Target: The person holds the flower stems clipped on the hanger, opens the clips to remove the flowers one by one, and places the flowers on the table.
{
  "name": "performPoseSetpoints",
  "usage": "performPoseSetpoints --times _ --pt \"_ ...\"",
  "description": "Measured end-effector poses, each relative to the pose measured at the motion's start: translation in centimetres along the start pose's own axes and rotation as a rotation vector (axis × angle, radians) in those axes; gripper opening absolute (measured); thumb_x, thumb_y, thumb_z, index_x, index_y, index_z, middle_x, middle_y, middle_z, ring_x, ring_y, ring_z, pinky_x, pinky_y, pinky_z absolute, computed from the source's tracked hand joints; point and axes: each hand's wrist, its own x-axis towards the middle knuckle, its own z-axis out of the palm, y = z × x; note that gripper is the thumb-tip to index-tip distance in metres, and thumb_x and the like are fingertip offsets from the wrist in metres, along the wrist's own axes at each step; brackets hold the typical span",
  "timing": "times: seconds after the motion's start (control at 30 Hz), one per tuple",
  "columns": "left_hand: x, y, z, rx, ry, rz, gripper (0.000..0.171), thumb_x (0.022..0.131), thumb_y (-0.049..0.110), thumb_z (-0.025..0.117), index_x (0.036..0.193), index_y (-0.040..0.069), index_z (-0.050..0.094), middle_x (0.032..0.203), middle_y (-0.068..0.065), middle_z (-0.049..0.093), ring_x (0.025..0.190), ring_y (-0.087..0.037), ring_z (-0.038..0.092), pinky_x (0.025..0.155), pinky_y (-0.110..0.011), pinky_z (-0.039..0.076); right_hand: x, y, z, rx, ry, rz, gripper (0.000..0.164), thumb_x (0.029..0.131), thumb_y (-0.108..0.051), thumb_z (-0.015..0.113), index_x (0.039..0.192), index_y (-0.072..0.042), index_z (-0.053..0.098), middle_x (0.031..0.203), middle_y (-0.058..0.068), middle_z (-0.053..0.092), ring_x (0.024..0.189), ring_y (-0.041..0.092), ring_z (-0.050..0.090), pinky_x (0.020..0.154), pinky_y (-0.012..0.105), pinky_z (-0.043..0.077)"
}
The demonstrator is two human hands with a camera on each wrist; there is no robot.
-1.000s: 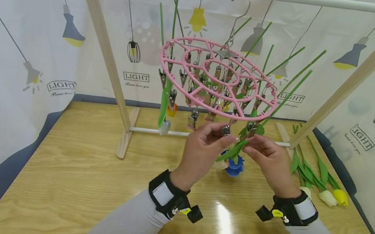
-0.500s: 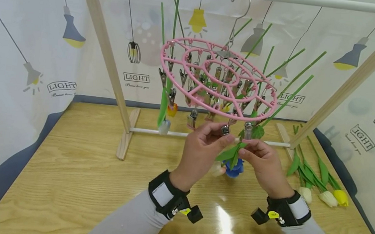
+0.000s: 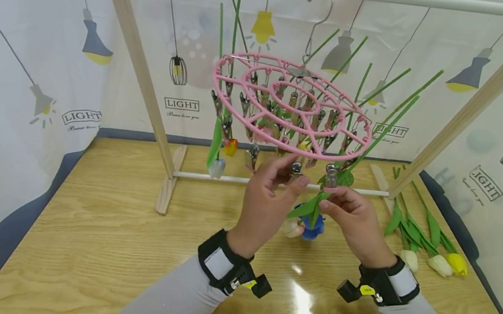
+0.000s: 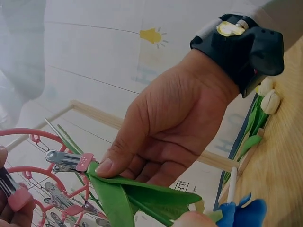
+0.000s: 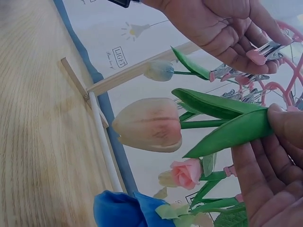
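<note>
One cream-pink artificial tulip, bloom down, long axis slanting, hangs under one round pink plastic rack; the right hand pinches its green leaves, the left hand one pink-tipped metal clip.

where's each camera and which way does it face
Head: worn on the head, looking forward and down at the hanger and table; left hand, right hand and sleeves show.
Left wrist: on the left wrist, turned sideways, facing across to the right hand pinching leaves; part of the left hand shows at left.
Right wrist: on the right wrist, sideways, facing the tulip; right hand shows lower right, left hand with a clip upper right.
Shared: both wrist views show both hands and the blue flower.
</note>
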Motion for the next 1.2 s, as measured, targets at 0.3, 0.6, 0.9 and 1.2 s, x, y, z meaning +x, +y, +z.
performPoseSetpoints --times 0.3,0.6,0.9,1.2 --pt "0.2 0.0 0.1 0.205 0.136 0.294 0.046 0.093 0.005 0.076 0.133 -0.003 0.056 0.13 -0.02 0.057 0.123 -0.032 0.055 0.11 -0.039 0.048 -0.2 -0.6 0.4 -0.087 0.012 -0.017 0.018 0.102 -0.002 0.065 0.118 -0.007 0.071 0.096 -0.009 0.071 0.084 0.007 0.065 0.073 0.018 0.055" --pt "-0.6 0.4 0.5 0.362 0.157 0.653 0.028 0.099 0.009 0.07 0.119 -0.005 0.057 0.114 -0.02 0.059 0.097 -0.029 0.061 0.084 -0.033 0.059 -0.4 -0.6 1.2 -0.112 -0.001 -0.054 0.015 0.101 -0.001 0.065 0.114 -0.005 0.071 0.096 -0.008 0.072 0.079 0.01 0.064 0.067 0.02 0.053" --pt "-1.4 0.4 1.1 0.371 -0.068 0.272 0.044 0.099 0.015 0.072 0.136 -0.003 0.058 0.129 -0.018 0.062 0.111 -0.027 0.065 0.1 -0.024 0.055 -0.6 -0.9 1.6 -0.092 -0.058 -0.08 0.016 0.101 0.003 0.062 0.114 -0.002 0.07 0.107 -0.01 0.074 0.099 0.006 0.071 0.084 0.02 0.06" --pt "-0.7 -0.6 0.9 -0.088 -0.177 -0.235 0.049 0.102 0.026 0.07 0.148 0.016 0.057 0.129 -0.008 0.066 0.118 -0.015 0.065 0.105 -0.03 0.055 -0.7 -0.9 2.4 -0.102 -0.037 -0.108 0.016 0.098 0.007 0.065 0.112 0.002 0.07 0.104 -0.012 0.073 0.092 0.005 0.07 0.078 0.021 0.061"
